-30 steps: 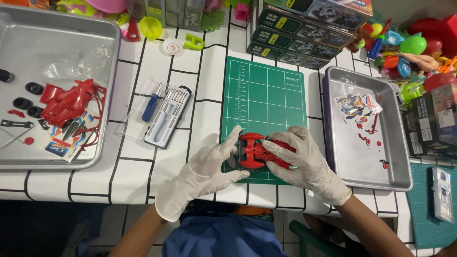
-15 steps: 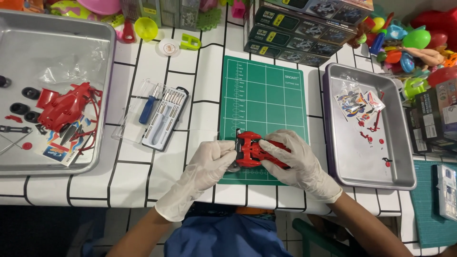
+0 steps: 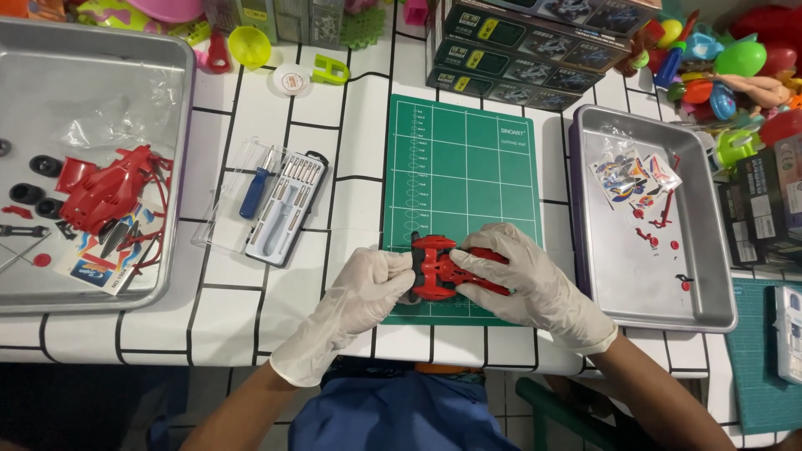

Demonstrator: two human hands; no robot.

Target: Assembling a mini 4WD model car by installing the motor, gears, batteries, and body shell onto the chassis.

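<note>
A small red model car chassis [image 3: 437,269] lies on the near edge of a green cutting mat [image 3: 464,175]. Both of my hands wear white gloves. My left hand [image 3: 361,296] grips the chassis at its left end, where a black wheel shows. My right hand [image 3: 522,280] holds the right part of it, with fingers laid over the top. The chassis rests low on the mat between the two hands.
A metal tray [image 3: 50,75] on the left holds a red car body [image 3: 107,194], black wheels and a sticker sheet. A clear screwdriver set [image 3: 280,209] lies beside the mat. A second metal tray [image 3: 702,276] on the right holds stickers and small red parts. Boxes and toys line the back.
Both hands have stayed on the red chassis at the mat's near edge. The left fingers have closed in more tightly on its left end.
</note>
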